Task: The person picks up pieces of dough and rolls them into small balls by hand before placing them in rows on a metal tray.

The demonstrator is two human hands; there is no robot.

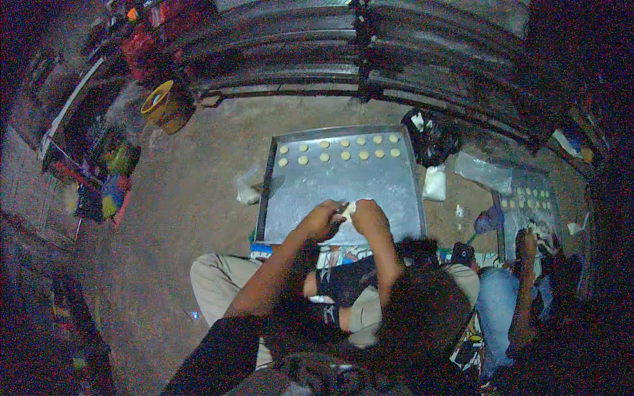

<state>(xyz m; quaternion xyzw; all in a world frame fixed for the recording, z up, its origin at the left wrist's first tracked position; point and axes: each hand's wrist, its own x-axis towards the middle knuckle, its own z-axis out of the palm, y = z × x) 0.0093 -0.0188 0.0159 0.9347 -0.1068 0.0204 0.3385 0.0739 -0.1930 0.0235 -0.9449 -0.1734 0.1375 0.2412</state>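
Head view: dough [349,210] between left grip [323,221], right grip [368,216], over tray [297,191].

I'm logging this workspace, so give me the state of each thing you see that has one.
Large tray: partly covered, dusted white
Pale rounds: flat, separate, in two rows
Pale piece: between the hands
Left hand: fingers curled, grip unclear
Right hand: closed on the pale piece
Yellow bucket: open-topped
White bag: filled, seal unclear
Smaller tray: partly covered with rounds
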